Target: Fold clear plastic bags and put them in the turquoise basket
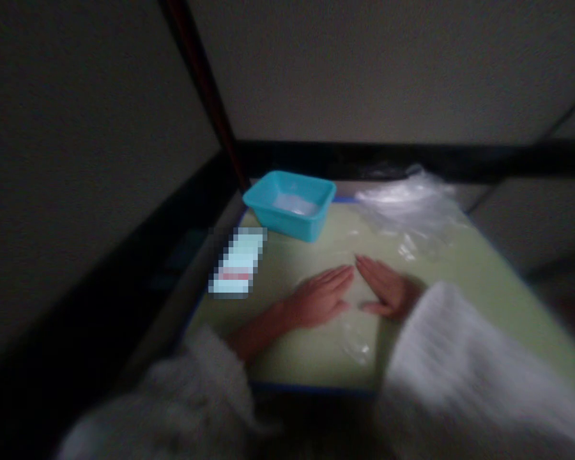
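Observation:
My left hand [322, 297] lies flat near the middle of the pale yellow-green table [287, 358], palm down, its fingers stretched out and the thumb apart. Facing it from the right, my right hand [383, 287] is also stretched out with its thumb apart, the two sets of fingertips close together. Under and around both hands there seems to be a thin clear plastic sheet or bag [357, 345], seen mainly by its shiny glints; its outline is hard to make out. Neither hand grips anything.
A turquoise basin [290, 220] with something whitish inside stands at the back left. Crumpled clear plastic [407, 198] lies at the back right. A blurred-out bright rectangle [239, 262] is at the left edge. Walls rise behind and to the left.

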The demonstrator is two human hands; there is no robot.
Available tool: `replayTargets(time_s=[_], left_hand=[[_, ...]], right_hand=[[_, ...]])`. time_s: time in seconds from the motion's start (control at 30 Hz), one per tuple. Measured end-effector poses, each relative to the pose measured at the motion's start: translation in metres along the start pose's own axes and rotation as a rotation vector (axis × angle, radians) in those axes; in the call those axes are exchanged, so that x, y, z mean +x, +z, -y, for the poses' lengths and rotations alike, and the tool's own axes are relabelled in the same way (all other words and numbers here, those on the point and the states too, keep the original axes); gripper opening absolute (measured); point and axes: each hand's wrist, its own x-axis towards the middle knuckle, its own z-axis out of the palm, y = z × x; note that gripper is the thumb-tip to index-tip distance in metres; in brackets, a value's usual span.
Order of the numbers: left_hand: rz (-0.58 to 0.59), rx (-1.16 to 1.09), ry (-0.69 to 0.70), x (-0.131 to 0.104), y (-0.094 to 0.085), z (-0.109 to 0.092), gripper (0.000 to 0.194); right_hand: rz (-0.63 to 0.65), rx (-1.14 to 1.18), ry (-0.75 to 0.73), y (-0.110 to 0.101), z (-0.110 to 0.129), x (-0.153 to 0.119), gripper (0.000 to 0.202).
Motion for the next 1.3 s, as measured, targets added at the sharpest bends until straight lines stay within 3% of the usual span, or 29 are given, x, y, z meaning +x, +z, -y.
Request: replayTargets(time_s=[0.33,0.7,0.8,0.93,1.07,1.3], left_hand=[[0.102,0.031,-0.074,-0.011,-0.008,0.007,0.061],[0.324,-0.085,-0.237,-0.044,-0.030,0.056,0.105],[0.331,-0.103,-0.244,-0.045,-0.033,0.058,0.106],[0.334,-0.105,-0.250,-0.044,-0.033,0.055,0.105],[0.331,-0.104,-0.258,-0.043,-0.033,0.053,0.103],[0.275,-0.161,-0.223,-0.044,-0.039,0.052,0.109]], right_hand=[[0.069,0.008,0.008,-0.005,-0.003,0.000,0.092],[0.102,0.031,0.006,-0.010,-0.007,-0.001,0.093],[0.110,0.093,0.019,-0.016,-0.004,0.004,0.094],[0.077,0.205,-0.022,-0.025,0.021,0.017,0.096],[0.043,0.245,-0.084,-0.016,0.047,0.023,0.114],[0.170,0.261,-0.070,-0.007,0.046,0.015,0.124]])
